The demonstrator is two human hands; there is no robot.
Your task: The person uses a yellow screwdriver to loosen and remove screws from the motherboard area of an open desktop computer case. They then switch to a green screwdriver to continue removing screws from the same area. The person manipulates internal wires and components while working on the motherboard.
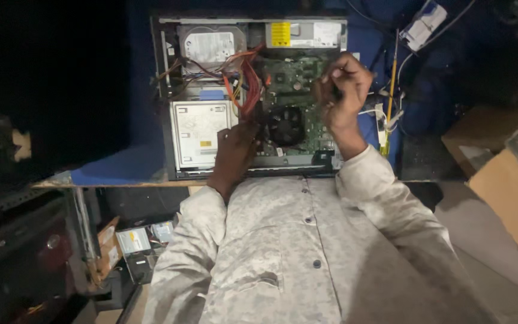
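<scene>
Upper centre of frame: open computer case, circuit board inside. Right hand raised over board, fingers pinched on something small and dark, perhaps a screw. Left hand resting flat beside fan, holding nothing. Board likely stiff yet fragile; best gripped by edges.

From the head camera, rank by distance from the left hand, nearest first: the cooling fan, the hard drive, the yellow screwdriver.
1. Cooling fan: just right of the left hand, mid-case.
2. Hard drive: above the hand, in the case's top-left corner.
3. Yellow screwdriver: outside the case, on the far right.
</scene>
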